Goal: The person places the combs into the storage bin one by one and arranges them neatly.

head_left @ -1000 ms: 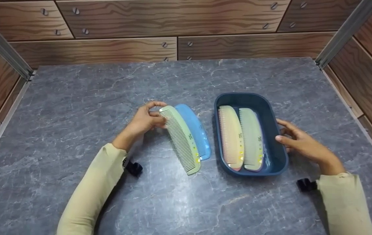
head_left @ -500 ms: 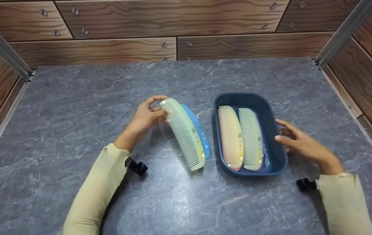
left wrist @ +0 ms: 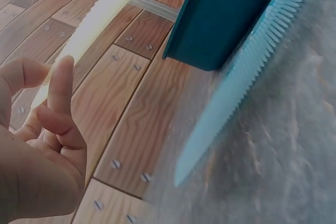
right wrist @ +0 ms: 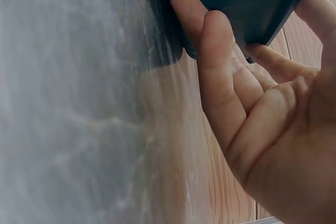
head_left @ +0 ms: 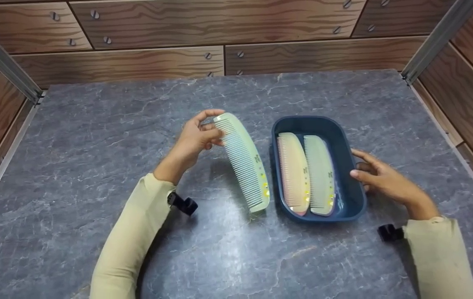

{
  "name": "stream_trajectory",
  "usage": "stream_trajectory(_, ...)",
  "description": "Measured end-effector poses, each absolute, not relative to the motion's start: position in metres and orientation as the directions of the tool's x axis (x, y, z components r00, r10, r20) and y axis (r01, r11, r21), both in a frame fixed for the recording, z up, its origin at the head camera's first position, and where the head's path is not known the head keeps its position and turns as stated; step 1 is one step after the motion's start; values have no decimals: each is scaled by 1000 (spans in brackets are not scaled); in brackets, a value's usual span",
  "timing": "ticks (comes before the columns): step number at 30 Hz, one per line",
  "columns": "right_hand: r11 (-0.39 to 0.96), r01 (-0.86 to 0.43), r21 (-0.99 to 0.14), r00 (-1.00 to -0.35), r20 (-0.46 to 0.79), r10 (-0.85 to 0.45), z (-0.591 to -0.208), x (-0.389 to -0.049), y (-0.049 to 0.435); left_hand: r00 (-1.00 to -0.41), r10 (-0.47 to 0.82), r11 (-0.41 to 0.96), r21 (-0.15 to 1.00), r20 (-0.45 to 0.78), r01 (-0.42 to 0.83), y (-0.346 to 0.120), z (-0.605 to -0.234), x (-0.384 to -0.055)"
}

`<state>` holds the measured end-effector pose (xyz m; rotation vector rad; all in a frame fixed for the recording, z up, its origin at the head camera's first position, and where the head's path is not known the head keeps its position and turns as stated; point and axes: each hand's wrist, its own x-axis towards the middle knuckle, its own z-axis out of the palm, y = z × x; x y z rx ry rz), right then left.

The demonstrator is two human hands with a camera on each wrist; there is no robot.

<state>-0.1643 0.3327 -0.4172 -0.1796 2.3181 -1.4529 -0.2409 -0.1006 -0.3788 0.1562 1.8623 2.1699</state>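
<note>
My left hand (head_left: 193, 139) pinches a pale green comb (head_left: 247, 162) by its upper end, teeth facing left; in the left wrist view this comb (left wrist: 102, 17) stands well off the table. A blue comb (left wrist: 236, 87) lies on the table beside the box, mostly hidden behind the green one in the head view. In the dark blue plastic box (head_left: 346, 158) lie two combs side by side: a cream and pink one (head_left: 296, 170) and a pale green one with a purplish edge (head_left: 321, 174). My right hand (head_left: 386, 180) holds the box's right side, thumb at the rim, fingers against the outer wall.
The grey marbled table (head_left: 137, 112) runs back to a wood-patterned wall (head_left: 220, 25). Metal posts (head_left: 440, 45) mark the back corners. Inside the box, the bare floor strip lies right of the two combs.
My left hand has raised the pale green comb and shifted it right and away from me, so it now covers the blue comb. The right hand and the box stay put.
</note>
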Motion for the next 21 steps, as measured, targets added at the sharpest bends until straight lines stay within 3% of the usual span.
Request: stream_trajectory(21,459,90,-884,-910,-261,-324,-416,-164,333,-938,343,-194,981,48,-21,-51,-348,-255)
